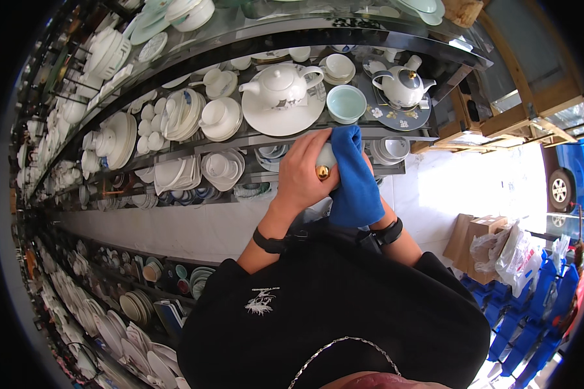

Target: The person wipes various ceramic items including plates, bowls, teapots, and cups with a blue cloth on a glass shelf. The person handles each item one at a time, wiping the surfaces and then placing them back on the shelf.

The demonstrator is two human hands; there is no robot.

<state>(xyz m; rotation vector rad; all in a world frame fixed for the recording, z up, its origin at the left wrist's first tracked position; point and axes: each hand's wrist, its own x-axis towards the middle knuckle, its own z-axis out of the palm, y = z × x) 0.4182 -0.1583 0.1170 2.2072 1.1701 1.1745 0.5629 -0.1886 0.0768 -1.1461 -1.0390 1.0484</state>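
Observation:
My left hand is wrapped around a pale, glossy ceramic piece with a round gold knob. Whether it is a lid or a whole lidded vessel is hidden by my fingers. A blue cloth drapes over the piece's right side and hangs toward my chest. Behind that cloth, my right hand is mostly covered, gripping it against the ceramic. Just beyond my hands, on the shelf, are a pale green bowl and a white teapot on a large plate.
A teapot with a grey lid stands on a flowered grey plate at the shelf's right end. Stacked dishes crowd the shelves leftward. Wooden framing rises at right. Cardboard boxes and blue bins sit on the floor.

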